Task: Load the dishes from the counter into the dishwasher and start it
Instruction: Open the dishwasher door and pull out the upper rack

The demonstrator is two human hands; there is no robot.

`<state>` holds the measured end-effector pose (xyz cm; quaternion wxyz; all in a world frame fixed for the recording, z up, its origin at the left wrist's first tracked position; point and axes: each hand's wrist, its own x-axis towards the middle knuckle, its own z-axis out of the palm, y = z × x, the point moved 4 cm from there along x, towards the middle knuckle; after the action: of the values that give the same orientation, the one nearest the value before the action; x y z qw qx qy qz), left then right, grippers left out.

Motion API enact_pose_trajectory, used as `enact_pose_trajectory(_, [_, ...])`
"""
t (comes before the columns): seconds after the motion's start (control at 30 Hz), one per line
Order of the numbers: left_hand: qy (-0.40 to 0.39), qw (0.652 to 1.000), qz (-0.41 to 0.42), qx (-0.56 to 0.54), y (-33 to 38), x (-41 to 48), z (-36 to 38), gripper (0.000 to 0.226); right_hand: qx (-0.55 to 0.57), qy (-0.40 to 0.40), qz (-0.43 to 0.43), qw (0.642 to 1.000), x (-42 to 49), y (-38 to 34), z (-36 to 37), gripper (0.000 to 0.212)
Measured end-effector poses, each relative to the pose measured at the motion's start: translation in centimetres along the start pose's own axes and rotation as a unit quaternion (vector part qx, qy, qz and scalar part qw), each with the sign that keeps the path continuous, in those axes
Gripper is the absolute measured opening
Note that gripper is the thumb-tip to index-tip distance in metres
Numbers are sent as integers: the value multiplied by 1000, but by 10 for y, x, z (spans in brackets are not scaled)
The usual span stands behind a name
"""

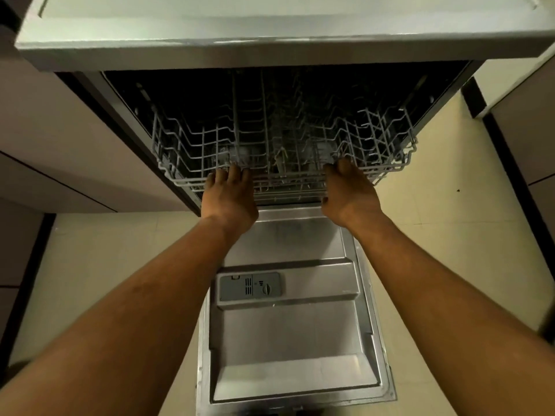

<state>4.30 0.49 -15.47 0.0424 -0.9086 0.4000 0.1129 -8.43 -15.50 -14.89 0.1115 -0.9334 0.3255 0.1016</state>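
Together, left hand [229,199], right hand [350,193], gripping rack [288,192]

This is a home kitchen, by its fittings. A built-in dishwasher [288,115] sits under a pale surface [270,31] that runs above and beyond the left grip [229,199] and right grip [350,196]. Both hold its wire rack [186,151], and its steel door [288,340] lies folded down beneath them. Flat cabinet fronts [60,130] stand left of the left grip, with more right of the right grip, over a cream tiled floor [435,235].
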Motion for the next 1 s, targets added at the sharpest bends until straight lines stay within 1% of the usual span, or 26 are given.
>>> enact_pose_trajectory(0.1, [-13, 1000, -6, 2, 5, -24, 0, 57, -19, 9, -9, 1000, -27, 2, 6, 61])
enact_pose_trajectory(0.2, [-31, 999, -31, -4, 11, -52, 1, 56, -40, 7, -29, 999, -56, 2, 9, 64])
enact_pose_trajectory(0.37, [-33, 998, -50, -15, 19, -94, 10, 49, -54, 8, -42, 998, -96, 1, 18, 53])
enact_pose_trajectory(0.53, [-35, 998, -45, -34, 28, -127, 20, 54, -53, 8, -52, 997, -128, 5, 27, 51])
enact_pose_trajectory(0.73, [-23, 998, -45, -38, 36, -167, 32, 56, -46, 27, -61, 997, -170, 6, 38, 58])
enact_pose_trajectory(0.87, [-10, 998, -36, -52, 39, -198, 43, 54, -28, 31, -50, 998, -202, 5, 47, 54])
enact_pose_trajectory(1.0, [-20, 998, -28, -51, 45, -235, 53, 55, -32, 29, -44, 998, -239, 3, 56, 53])
